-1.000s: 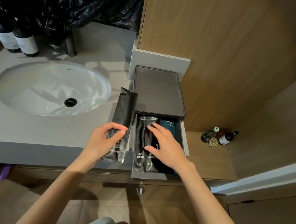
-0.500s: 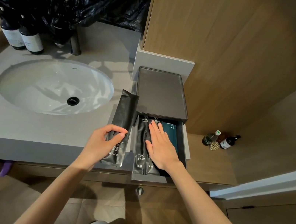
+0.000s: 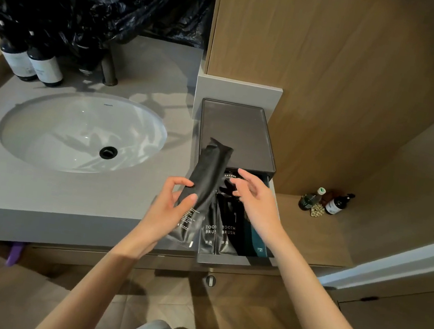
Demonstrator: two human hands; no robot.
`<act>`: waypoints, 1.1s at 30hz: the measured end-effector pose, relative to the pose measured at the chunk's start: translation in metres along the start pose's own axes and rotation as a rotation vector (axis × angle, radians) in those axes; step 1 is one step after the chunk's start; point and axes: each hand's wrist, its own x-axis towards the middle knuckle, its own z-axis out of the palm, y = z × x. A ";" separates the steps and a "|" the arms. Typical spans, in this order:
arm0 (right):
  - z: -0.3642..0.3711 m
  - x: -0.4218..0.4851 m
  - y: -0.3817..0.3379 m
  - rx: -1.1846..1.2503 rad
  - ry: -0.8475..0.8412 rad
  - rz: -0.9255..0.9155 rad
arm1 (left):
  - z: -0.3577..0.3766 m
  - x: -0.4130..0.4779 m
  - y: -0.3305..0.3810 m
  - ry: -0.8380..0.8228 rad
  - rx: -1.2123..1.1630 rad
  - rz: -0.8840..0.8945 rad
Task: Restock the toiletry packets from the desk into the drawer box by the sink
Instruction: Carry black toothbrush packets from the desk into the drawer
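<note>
3 packets (image 3: 217,232) are lying in the open dark-grey drawer box (image 3: 219,261). Left hand (image 3: 167,207) is gripping 1 long black foil packet (image 3: 205,179), apparently awaiting insertion; right hand (image 3: 258,202) is hovering, fingers spread.

A long black packet (image 3: 203,190) with small pale print at its near end is gripped by the left hand (image 3: 166,210), tilted over the dark grey drawer box (image 3: 238,136). Its drawer (image 3: 223,262) is pulled open. Inside lie 2 black TOOTH BRUSH packets (image 3: 211,231) side by side, with 1 teal packet (image 3: 257,244) to their right.
</note>
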 end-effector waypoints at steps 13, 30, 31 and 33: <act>-0.026 -0.018 -0.021 0.476 0.251 0.177 | 0.037 0.002 0.003 -0.084 0.277 0.159; -0.034 -0.019 -0.021 0.268 0.198 0.034 | 0.045 0.001 0.022 -0.259 -0.376 -0.123; -0.033 -0.020 -0.021 0.268 0.184 0.048 | 0.045 0.000 0.021 -0.266 -0.356 -0.126; -0.031 -0.023 -0.022 0.288 0.172 0.063 | 0.047 -0.002 0.018 -0.280 -0.301 -0.136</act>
